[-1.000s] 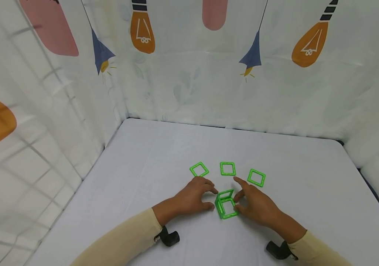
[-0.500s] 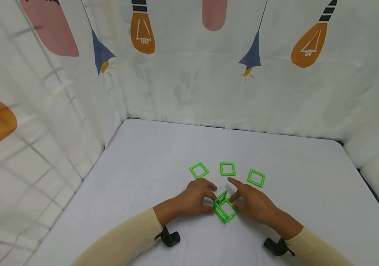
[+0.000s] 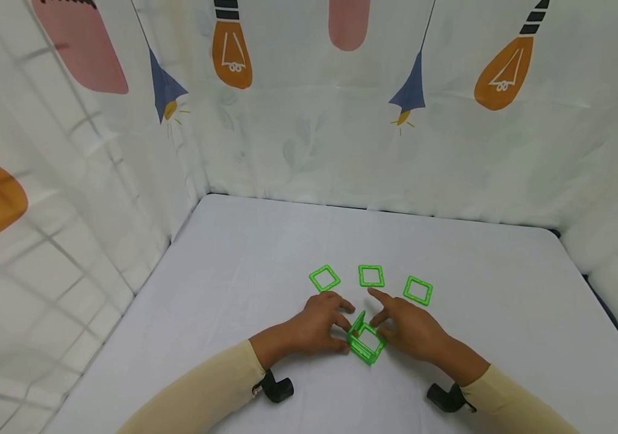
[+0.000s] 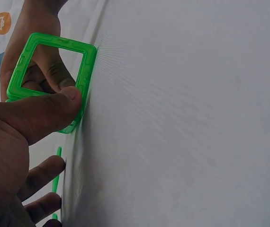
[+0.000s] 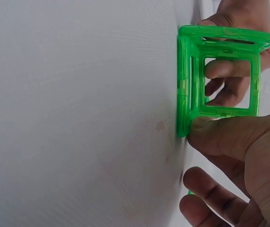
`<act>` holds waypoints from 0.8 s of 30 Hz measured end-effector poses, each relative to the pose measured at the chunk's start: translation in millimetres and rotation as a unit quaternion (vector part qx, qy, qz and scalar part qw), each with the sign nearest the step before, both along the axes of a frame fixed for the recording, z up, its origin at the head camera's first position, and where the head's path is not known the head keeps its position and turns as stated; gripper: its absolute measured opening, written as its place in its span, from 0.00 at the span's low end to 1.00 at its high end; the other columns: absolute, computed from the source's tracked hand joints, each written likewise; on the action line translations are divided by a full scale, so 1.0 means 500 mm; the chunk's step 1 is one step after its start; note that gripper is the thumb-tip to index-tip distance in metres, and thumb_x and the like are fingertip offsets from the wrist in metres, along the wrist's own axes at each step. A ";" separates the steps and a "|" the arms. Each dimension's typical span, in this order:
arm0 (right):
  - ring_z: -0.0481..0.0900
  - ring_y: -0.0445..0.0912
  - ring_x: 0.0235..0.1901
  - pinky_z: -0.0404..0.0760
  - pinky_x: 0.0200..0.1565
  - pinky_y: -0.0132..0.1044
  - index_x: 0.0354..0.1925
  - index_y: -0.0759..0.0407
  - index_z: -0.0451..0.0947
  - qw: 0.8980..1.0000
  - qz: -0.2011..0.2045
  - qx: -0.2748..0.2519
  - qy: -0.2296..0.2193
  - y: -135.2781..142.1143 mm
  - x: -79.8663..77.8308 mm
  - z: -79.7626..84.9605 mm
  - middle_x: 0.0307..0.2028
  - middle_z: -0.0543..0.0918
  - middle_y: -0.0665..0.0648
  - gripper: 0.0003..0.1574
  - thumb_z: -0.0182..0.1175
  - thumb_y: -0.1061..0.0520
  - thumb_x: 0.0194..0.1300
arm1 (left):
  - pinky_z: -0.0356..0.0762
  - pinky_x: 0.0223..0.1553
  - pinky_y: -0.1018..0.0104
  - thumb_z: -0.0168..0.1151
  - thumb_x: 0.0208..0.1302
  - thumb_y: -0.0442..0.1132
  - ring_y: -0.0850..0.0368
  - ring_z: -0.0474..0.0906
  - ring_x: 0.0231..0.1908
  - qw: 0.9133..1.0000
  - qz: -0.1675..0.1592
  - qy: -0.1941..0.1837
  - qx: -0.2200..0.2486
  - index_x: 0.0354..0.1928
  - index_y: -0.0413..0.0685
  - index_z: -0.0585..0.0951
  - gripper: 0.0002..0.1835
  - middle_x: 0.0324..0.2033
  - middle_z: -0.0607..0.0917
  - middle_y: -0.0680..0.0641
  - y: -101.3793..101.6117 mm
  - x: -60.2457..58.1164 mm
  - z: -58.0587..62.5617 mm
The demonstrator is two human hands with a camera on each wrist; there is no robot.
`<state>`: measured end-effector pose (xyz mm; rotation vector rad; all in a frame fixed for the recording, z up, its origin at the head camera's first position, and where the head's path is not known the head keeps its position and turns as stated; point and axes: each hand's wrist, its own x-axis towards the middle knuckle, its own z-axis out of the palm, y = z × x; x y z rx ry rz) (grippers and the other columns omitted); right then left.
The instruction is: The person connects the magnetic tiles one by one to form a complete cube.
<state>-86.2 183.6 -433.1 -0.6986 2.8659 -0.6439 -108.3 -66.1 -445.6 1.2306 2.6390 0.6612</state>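
Note:
Low on the table, between both hands, stands a green joined piece (image 3: 363, 354) of square see-through magnetic tiles. One tile lies flat as a base, and two others rise from its edges, meeting at a corner. My left hand (image 3: 317, 324) pinches an upright tile (image 4: 90, 66) on the left side, its thumb over one corner and a fingertip inside the piece. From the right, my right hand (image 3: 412, 327) grips the base tile (image 5: 183, 85) at its corner between thumb and finger, with its index finger stretched forward. The thumb partly hides that corner in the right wrist view.
Beyond the hands, three loose green square tiles lie flat: a left tile (image 3: 333, 272), a middle tile (image 3: 361, 275) and a right tile (image 3: 421, 279). The white-covered table (image 3: 265, 241) ends at a printed curtain (image 3: 298, 144). Black cameras sit at both wrists.
The joined piece has turned counterclockwise, seen from above, its near corner swinging right. My right hand has moved slightly left with it, while the left has barely shifted.

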 end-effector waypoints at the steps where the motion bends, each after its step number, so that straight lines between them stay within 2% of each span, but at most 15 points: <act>1: 0.80 0.49 0.57 0.76 0.60 0.53 0.77 0.55 0.60 1.000 -0.005 0.002 -0.004 -0.001 0.000 0.001 0.38 0.87 0.33 0.54 0.76 0.61 0.58 | 0.64 0.66 0.48 0.79 0.56 0.51 0.51 0.65 0.67 1.000 0.002 -0.001 -0.002 0.43 0.59 0.92 0.13 0.61 0.79 0.53 0.000 0.000 0.000; 12: 0.76 0.51 0.63 0.75 0.62 0.55 0.78 0.52 0.60 0.999 -0.048 -0.005 -0.024 0.014 0.004 0.001 0.40 0.86 0.33 0.54 0.75 0.57 0.60 | 0.66 0.67 0.52 0.80 0.55 0.51 0.54 0.66 0.66 1.000 0.011 0.008 -0.014 0.44 0.60 0.93 0.14 0.60 0.79 0.55 0.001 0.002 0.000; 20: 0.74 0.56 0.65 0.74 0.61 0.58 0.78 0.54 0.59 0.997 -0.083 -0.010 -0.002 0.052 0.002 -0.001 0.43 0.87 0.38 0.55 0.76 0.56 0.60 | 0.66 0.67 0.55 0.81 0.54 0.51 0.55 0.68 0.65 1.000 0.016 0.011 -0.016 0.43 0.61 0.93 0.14 0.60 0.80 0.56 0.002 0.001 0.000; 24: 0.76 0.57 0.62 0.77 0.58 0.57 0.78 0.55 0.59 0.996 -0.094 -0.008 0.008 0.069 -0.001 0.001 0.45 0.87 0.42 0.54 0.75 0.55 0.60 | 0.66 0.67 0.56 0.81 0.54 0.51 0.55 0.68 0.65 1.000 0.018 0.007 -0.015 0.43 0.61 0.93 0.14 0.60 0.80 0.56 0.001 0.000 -0.001</act>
